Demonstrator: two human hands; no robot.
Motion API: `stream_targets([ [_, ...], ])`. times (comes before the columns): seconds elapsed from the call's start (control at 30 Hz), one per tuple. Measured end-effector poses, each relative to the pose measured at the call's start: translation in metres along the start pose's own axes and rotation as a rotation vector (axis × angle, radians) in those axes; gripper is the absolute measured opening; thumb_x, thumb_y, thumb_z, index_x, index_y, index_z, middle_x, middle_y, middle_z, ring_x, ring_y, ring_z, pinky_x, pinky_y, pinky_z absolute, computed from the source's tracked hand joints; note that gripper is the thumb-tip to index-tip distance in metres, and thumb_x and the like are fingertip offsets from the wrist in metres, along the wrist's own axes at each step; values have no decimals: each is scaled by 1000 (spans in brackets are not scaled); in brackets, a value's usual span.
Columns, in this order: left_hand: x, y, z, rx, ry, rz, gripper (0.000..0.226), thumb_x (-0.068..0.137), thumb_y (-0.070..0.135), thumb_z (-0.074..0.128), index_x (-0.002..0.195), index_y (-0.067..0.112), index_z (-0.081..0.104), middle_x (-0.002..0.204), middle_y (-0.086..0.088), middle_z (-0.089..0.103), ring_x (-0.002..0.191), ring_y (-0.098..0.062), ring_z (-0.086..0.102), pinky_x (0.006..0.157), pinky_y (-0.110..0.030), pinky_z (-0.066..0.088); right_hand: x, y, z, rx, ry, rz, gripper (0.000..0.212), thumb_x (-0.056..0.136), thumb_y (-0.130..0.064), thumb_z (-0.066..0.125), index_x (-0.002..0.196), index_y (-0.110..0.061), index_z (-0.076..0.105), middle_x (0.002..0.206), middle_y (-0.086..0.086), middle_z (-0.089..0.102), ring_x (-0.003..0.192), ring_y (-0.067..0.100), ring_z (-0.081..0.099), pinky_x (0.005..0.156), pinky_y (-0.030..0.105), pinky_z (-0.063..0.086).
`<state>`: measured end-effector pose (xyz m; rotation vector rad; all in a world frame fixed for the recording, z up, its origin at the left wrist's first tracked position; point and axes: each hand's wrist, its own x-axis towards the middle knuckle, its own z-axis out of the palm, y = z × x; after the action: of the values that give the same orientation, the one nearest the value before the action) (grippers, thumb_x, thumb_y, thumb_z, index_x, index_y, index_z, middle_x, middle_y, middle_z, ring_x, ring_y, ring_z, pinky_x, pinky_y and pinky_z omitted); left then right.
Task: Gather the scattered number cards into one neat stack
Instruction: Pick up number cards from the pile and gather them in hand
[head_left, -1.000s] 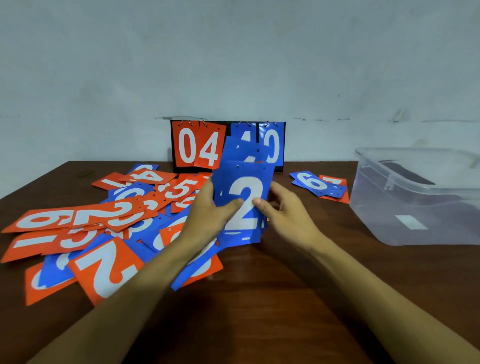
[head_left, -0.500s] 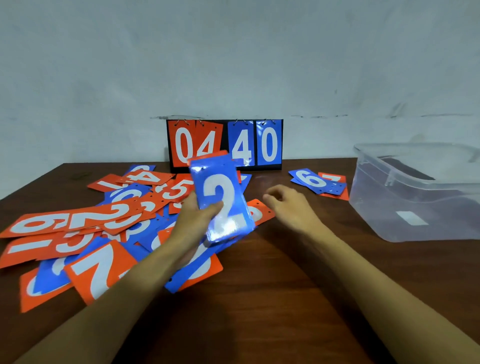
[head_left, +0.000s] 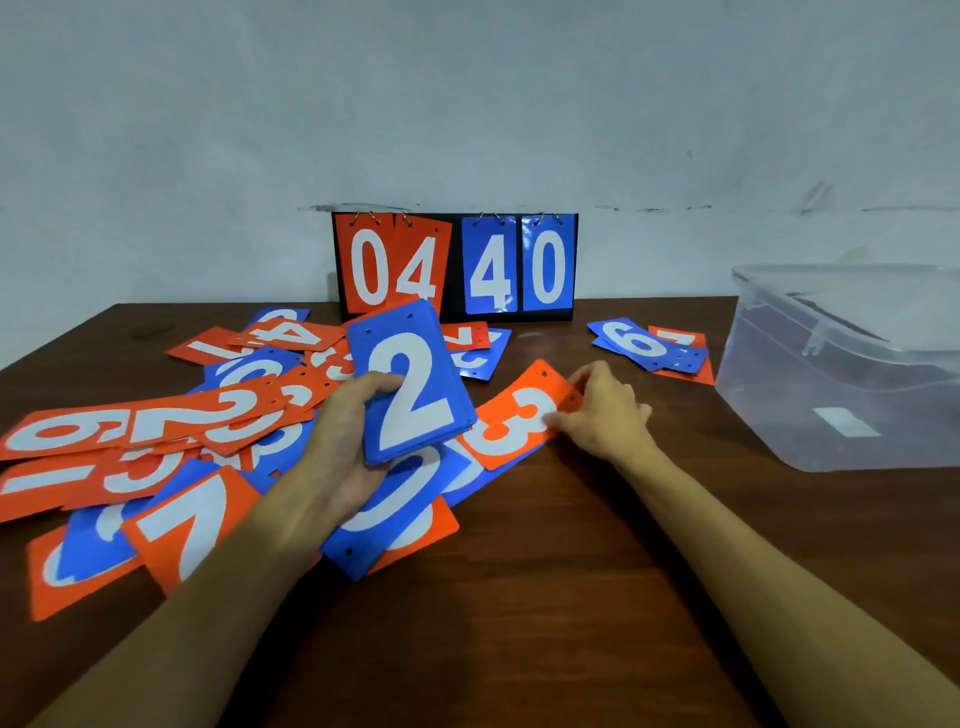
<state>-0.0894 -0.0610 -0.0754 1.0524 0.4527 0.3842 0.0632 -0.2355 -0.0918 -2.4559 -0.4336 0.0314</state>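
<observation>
My left hand (head_left: 345, 441) holds a stack of blue cards (head_left: 410, 387) above the table, a white 2 on the top card. My right hand (head_left: 602, 410) rests on the right edge of an orange 3 card (head_left: 511, 423) that lies flat on the table, fingers pinching its edge. Many orange and blue number cards (head_left: 156, 431) lie scattered and overlapping across the left half of the table. A small group of blue and orange cards (head_left: 652, 348) lies at the back right.
A flip scoreboard (head_left: 454, 267) reading 04 and 40 stands against the wall at the back. A clear plastic tub (head_left: 852, 374) sits at the right. Bare brown table top (head_left: 545, 597) lies in front between my arms.
My right hand let go of the blue stack and dropped onto the orange 3 card. My left hand alone now holds the stack, tilted and a little lower.
</observation>
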Motion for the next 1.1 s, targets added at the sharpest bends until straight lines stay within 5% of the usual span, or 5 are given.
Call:
stream_targets([
  [0.17,0,5,-5,118,90,56,34,82,13,62,113,23,56,106,-5,71,94,-29,69,83,-56,53,-3,1,-23,904,170,130,21,92,-10,58,111,-18,53,113,6,61,94,17,63,70,28,54],
  [0.27,-1,5,-6,171,111,66,25,82,13,62,105,24,56,100,-4,70,88,-26,70,71,-45,56,-8,-6,-31,1118,40,44,20,90,-7,61,108,-15,59,104,7,66,91,22,67,77,38,57],
  [0.67,-4,2,-1,224,85,9,26,81,22,73,102,25,60,102,-8,72,86,-28,70,68,-41,58,-26,-52,7,467,53,-304,27,93,-40,55,106,-17,59,98,2,65,85,12,63,73,28,52],
  [0.87,2,8,-8,94,242,48,34,83,26,70,114,24,57,104,-8,70,91,-28,69,65,-47,58,-27,-21,9,-364,-144,-354,75,84,-71,41,131,-16,56,144,2,42,130,21,37,107,42,33],
  [1.1,5,5,-11,163,263,96,43,84,28,70,124,24,54,111,-7,68,93,-29,68,75,-50,58,-20,-15,3,-210,-243,-226,72,73,-55,72,132,-20,49,136,-1,48,127,20,41,108,44,33],
])
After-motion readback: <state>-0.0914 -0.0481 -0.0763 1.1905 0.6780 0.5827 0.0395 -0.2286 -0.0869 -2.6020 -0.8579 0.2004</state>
